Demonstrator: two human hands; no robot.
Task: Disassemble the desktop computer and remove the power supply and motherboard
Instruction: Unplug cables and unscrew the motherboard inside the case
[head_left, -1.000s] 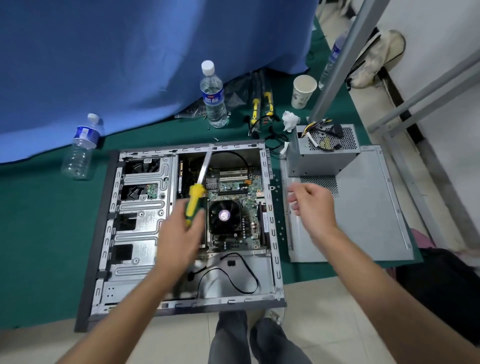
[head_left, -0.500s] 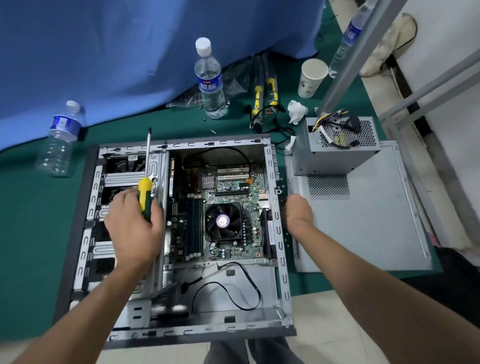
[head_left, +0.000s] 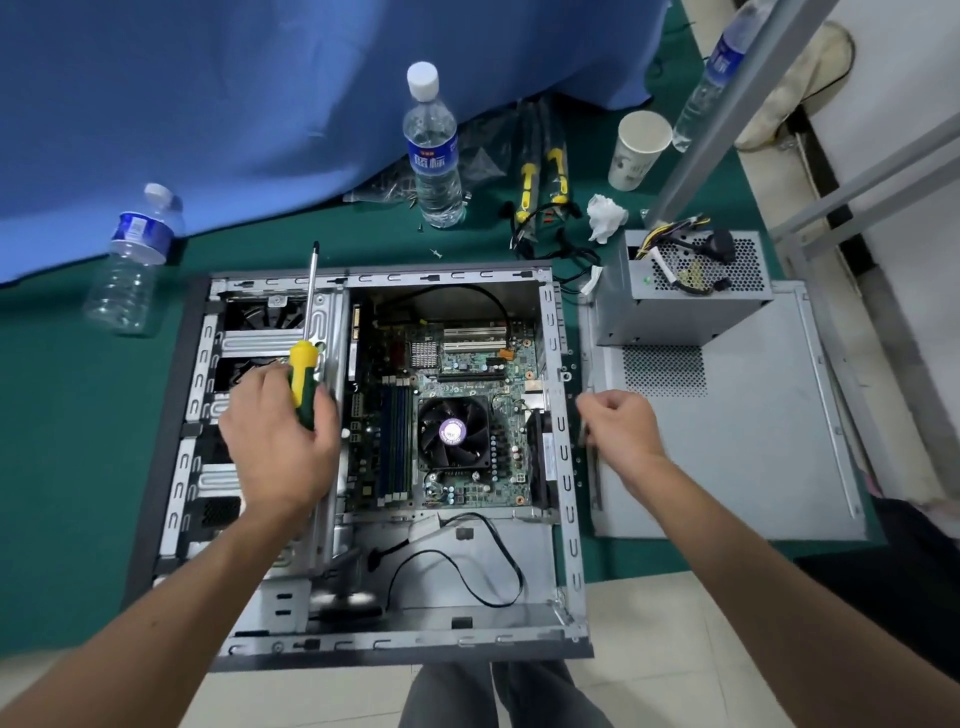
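Open computer case (head_left: 563, 467) lying flat on the green mat (head_left: 67, 441), motherboard (head_left: 452, 410) still seated in its middle with the black cooler fan (head_left: 453, 432) on top. Power supply (head_left: 685, 291) already out, standing on the detached side panel (head_left: 727, 441) just right of the case, loose cables bunched on its top. Left hand (head_left: 278, 441) over the drive cage at the case's left, fingers wrapped around the yellow-green screwdriver (head_left: 304, 374), shaft pointing to the far side. Right hand (head_left: 621, 428) at the case's right rim, fingers curled; whether gripping the rim or anything else, cannot tell. Farther off on the mat: a standing water bottle (head_left: 434, 150), another water bottle (head_left: 132, 260) at the far left, a paper cup (head_left: 639, 150), a crumpled tissue (head_left: 605, 218), yellow-handled tools (head_left: 543, 176), a blue cloth (head_left: 208, 93) behind.
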